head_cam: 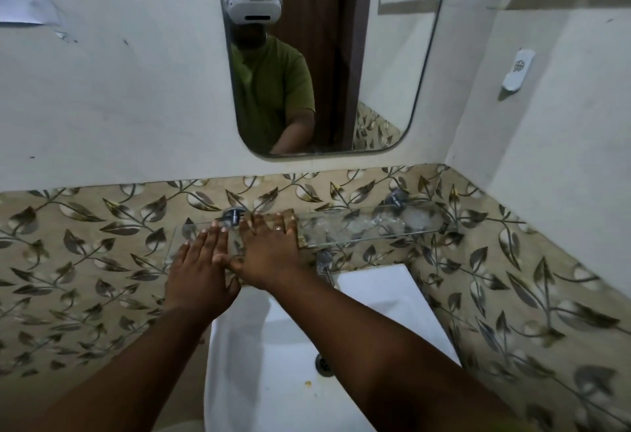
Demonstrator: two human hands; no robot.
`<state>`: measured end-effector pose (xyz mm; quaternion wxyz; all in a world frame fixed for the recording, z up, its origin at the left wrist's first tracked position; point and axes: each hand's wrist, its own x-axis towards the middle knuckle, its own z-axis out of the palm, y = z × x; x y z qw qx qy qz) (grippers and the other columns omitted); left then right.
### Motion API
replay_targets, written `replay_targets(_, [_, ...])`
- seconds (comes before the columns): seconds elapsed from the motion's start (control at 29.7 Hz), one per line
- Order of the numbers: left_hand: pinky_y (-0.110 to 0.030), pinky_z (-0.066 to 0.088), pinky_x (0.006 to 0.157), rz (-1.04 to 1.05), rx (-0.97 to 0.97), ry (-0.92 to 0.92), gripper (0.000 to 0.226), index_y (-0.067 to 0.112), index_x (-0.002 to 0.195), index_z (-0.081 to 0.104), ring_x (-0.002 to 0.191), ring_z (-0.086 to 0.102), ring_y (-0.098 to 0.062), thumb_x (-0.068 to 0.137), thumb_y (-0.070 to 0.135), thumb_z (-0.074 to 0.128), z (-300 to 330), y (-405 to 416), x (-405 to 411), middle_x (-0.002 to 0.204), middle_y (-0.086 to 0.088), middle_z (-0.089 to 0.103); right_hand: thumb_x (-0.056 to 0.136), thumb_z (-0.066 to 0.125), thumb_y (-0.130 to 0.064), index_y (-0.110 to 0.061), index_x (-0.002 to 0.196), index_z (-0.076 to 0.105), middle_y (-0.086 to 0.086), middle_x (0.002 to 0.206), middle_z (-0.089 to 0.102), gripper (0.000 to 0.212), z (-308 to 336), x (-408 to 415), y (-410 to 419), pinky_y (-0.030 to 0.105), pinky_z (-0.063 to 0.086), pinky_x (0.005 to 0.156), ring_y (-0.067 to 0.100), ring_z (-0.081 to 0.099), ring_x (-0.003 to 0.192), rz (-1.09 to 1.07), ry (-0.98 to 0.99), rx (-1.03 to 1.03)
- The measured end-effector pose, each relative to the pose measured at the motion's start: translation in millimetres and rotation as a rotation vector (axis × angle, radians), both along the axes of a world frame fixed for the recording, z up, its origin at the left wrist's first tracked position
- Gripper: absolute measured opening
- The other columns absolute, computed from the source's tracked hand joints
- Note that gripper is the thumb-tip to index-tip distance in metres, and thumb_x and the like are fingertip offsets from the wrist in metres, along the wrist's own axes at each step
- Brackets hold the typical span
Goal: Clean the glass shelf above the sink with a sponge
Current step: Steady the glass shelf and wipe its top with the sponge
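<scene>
The glass shelf runs along the leaf-patterned wall above the sink, held by two metal brackets. White soap foam lies on its right part. My right hand presses flat on a tan sponge near the middle of the shelf; only the sponge's edges show around my fingers. My left hand rests flat, fingers spread, on the shelf's left part, touching the right hand's thumb and holding nothing.
A white sink sits below the shelf, with a chrome tap just under the shelf's front edge and a drain. A mirror hangs above. A white holder is fixed on the right wall.
</scene>
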<state>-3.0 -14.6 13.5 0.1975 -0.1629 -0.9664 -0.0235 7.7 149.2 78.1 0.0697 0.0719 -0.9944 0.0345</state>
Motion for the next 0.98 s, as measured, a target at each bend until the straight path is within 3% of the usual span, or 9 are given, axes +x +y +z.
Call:
replay_targets(0.24, [-0.049, 0.024, 0.119, -0.016, -0.033, 0.005, 0.097, 0.009, 0.158, 0.024, 0.149, 0.035, -0.032, 0.077, 0.056, 0.046, 0.1, 6.7, -1.2, 0.164, -0.015, 0.031, 0.073, 0.002, -0.096, -0.025, 0.155, 0.030, 0.003, 0.164, 0.027, 0.112, -7.2, 1.2, 41.0, 0.068, 0.003, 0.113, 0.035, 0.024, 0.149, 0.028, 0.104, 0.052])
replay_targets(0.4, [-0.033, -0.003, 0.123, 0.005, -0.047, -0.002, 0.101, 0.009, 0.159, 0.023, 0.149, 0.034, -0.032, 0.076, 0.060, 0.051, 5.8, 9.5, -0.2, 0.164, -0.015, 0.030, 0.075, 0.005, -0.094, -0.023, 0.155, 0.031, 0.004, 0.164, 0.027, 0.111, -9.8, 4.9, 80.2, 0.064, 0.008, 0.116, 0.038, 0.025, 0.148, 0.004, 0.104, 0.098])
replay_targets(0.57, [-0.038, 0.009, 0.123, 0.013, -0.056, -0.015, 0.103, 0.010, 0.159, 0.021, 0.151, 0.032, -0.031, 0.075, 0.061, 0.051, 4.6, 10.7, 1.7, 0.165, -0.014, 0.029, 0.075, 0.000, -0.093, -0.018, 0.157, 0.025, 0.011, 0.164, 0.024, 0.114, -9.8, 10.4, 117.9, 0.059, 0.013, 0.119, 0.037, 0.019, 0.150, 0.002, 0.096, 0.117])
replay_targets(0.71, [-0.050, 0.026, 0.118, 0.014, -0.052, -0.035, 0.101, 0.009, 0.159, 0.023, 0.148, 0.037, -0.034, 0.075, 0.059, 0.050, 2.9, 8.2, 1.9, 0.163, -0.016, 0.032, 0.079, 0.000, -0.090, -0.016, 0.157, 0.021, 0.011, 0.165, 0.018, 0.110, -10.0, 14.7, 147.1, 0.053, 0.013, 0.122, 0.034, 0.012, 0.152, -0.001, 0.080, 0.136])
replay_targets(0.98, [-0.052, 0.025, 0.119, 0.025, -0.066, -0.038, 0.102, 0.009, 0.160, 0.020, 0.150, 0.032, -0.034, 0.075, 0.060, 0.046, 5.0, 7.9, 2.9, 0.165, -0.016, 0.027, 0.081, -0.004, -0.085, -0.014, 0.157, 0.026, 0.010, 0.164, 0.022, 0.108, -4.8, 24.2, 203.2, 0.046, 0.015, 0.121, 0.032, 0.018, 0.151, -0.061, 0.100, 0.174])
